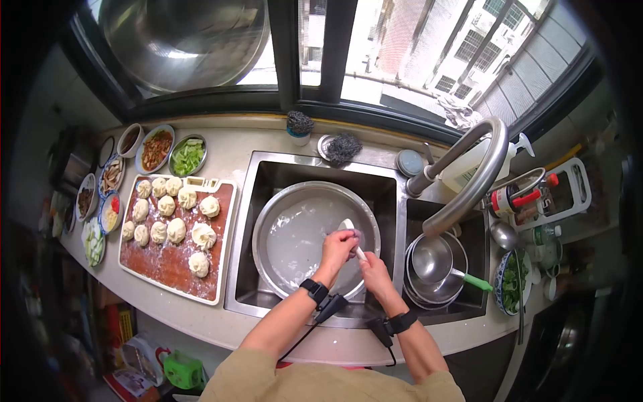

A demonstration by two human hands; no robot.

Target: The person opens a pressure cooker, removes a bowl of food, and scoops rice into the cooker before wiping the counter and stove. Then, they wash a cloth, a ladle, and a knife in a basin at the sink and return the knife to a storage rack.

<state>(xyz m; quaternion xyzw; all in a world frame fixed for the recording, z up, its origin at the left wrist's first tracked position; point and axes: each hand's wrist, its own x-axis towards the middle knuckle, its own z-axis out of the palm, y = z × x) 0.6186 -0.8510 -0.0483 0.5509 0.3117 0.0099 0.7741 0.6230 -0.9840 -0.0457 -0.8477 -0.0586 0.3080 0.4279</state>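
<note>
from the head camera, looking down at a counter under a window: both hands are over the big steel basin (295, 234) sitting in the left sink (249, 268), with cloudy water in it. the left hand (338, 244) is curled around a small pinkish scrubber (351, 235) and presses it against the bowl of a white spoon (347, 226). the right hand (372, 266) is closed around the spoon's handle, just near of the left hand, the two almost touching. the spoon sits above the basin's right side, close to its rim. each wrist wears a black band with a cable.

to the left of the sink lies a reddish cutting board (174, 258) dusted with flour and carrying rows of pale dough buns (175, 230). farther left and toward the window stand small dishes, one with green vegetables (188, 156), one with a reddish mix (157, 149). in the right sink are stacked steel bowls and a ladle with a green handle (477, 282). the curved faucet (479, 174) arches above them. two steel wool pads (343, 147) rest on the far ledge.
</note>
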